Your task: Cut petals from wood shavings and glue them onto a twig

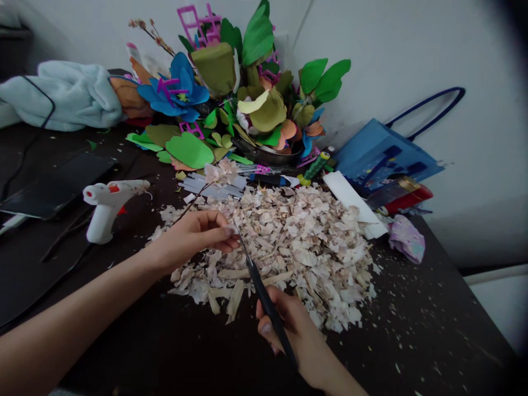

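Dark table (pixel 445 324) is carrying a felt-flower arrangement (pixel 268 113) walling off 12 o'clock, a pale flake heap (pixel 313 242) at centre, a blue bag (pixel 367 148) at 2, a white glue gun (pixel 101 217) at 9; its edge is slanting past 4, flakes dotting the margin. Left hand (pixel 200 234) is pinching, item unclear; right hand (pixel 299 324) is gripping a black-handled tool (pixel 264 291), tip reaching centre.

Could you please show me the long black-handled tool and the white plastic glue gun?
Long black-handled tool (pixel 259 283), head view: on its handle.
White plastic glue gun (pixel 104 213), head view: on its grip.
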Motion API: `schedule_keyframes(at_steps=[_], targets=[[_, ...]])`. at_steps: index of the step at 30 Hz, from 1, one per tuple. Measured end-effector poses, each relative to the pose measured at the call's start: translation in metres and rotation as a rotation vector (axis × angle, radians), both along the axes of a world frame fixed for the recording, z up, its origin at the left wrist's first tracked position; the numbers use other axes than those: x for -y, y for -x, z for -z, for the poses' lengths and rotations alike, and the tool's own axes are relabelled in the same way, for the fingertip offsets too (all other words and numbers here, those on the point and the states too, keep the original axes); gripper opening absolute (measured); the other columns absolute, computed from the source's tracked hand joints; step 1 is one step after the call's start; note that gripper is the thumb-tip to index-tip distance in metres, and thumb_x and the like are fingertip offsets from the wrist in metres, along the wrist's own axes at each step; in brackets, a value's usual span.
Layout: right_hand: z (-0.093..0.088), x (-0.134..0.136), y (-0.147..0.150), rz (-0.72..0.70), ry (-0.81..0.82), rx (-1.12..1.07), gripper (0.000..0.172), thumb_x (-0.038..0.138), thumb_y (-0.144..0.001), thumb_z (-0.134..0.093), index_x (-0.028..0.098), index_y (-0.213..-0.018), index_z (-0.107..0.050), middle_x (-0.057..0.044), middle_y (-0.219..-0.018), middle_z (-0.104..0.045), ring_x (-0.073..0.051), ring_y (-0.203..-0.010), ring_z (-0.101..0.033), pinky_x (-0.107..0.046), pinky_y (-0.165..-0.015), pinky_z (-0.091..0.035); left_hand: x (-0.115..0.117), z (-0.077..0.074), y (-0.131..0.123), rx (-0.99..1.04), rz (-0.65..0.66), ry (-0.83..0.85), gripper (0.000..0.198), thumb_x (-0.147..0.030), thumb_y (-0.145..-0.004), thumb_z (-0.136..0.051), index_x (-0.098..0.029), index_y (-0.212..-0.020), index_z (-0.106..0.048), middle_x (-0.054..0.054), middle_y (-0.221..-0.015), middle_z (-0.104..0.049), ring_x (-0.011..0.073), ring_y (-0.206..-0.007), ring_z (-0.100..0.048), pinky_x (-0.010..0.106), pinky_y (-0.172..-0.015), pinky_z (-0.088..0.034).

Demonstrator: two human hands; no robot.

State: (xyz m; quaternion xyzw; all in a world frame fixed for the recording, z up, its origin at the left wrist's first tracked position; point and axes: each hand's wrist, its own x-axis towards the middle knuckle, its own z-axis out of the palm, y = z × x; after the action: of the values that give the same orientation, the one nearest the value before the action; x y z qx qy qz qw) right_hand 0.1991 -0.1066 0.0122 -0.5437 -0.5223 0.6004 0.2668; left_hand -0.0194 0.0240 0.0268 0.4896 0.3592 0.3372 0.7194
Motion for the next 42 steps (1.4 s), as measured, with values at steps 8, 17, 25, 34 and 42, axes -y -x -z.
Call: schedule_keyframes(at_steps=[8,17,25,34,42], targets=[[0.000,0.000,-0.001,0.001,0.003,0.036,0.035,0.051,-0.080,-0.068,0.020,-0.081,-0.051,0.004,-0.062,-0.049,-0.011,-0.054,-0.043,-0.022,-0.051,-0.034,-0.002,0.001,0.004,-0.003,0.040,0.009,0.015,-0.028,-0.082,-0.071,-0.016,-0.075,-0.063,0.004,-0.080,-0.076,0.0120,-0.075,-0.071,0.019,-0.069,-0.056],[0.002,0.001,0.000,0.026,-0.028,0.046,0.030,0.047,-0.081,-0.066,0.021,-0.079,-0.051,0.004,-0.062,-0.049,-0.011,-0.052,-0.042,-0.023,-0.049,-0.032,-0.003,0.001,0.003,-0.001,0.013,0.036,0.017,-0.030,-0.079,-0.073,-0.016,-0.076,-0.063,0.005,-0.078,-0.075,0.0149,-0.073,-0.071,0.026,-0.072,-0.059],[-0.001,-0.002,-0.001,-0.005,-0.049,0.140,0.029,0.043,-0.078,-0.071,0.020,-0.079,-0.052,0.003,-0.063,-0.053,-0.012,-0.055,-0.045,-0.023,-0.050,-0.031,-0.003,0.000,0.003,-0.008,0.012,0.015,0.017,-0.030,-0.081,-0.072,-0.016,-0.077,-0.062,0.005,-0.077,-0.075,0.0141,-0.073,-0.071,0.024,-0.071,-0.059],[-0.002,-0.003,0.000,-0.025,-0.089,0.265,0.030,0.043,-0.079,-0.071,0.020,-0.078,-0.052,0.002,-0.066,-0.056,-0.013,-0.057,-0.049,-0.024,-0.052,-0.032,-0.004,-0.001,0.003,-0.032,-0.007,0.025,0.019,-0.029,-0.078,-0.074,-0.016,-0.073,-0.061,0.005,-0.075,-0.076,0.0148,-0.071,-0.072,0.024,-0.070,-0.059],[-0.012,-0.007,0.002,-0.054,-0.089,0.343,0.027,0.040,-0.080,-0.068,0.021,-0.078,-0.049,0.000,-0.066,-0.062,-0.017,-0.059,-0.056,-0.026,-0.054,-0.034,-0.005,-0.001,0.005,-0.057,0.008,0.015,0.018,-0.030,-0.078,-0.073,-0.017,-0.074,-0.063,0.005,-0.076,-0.076,0.0152,-0.071,-0.072,0.026,-0.071,-0.059]])
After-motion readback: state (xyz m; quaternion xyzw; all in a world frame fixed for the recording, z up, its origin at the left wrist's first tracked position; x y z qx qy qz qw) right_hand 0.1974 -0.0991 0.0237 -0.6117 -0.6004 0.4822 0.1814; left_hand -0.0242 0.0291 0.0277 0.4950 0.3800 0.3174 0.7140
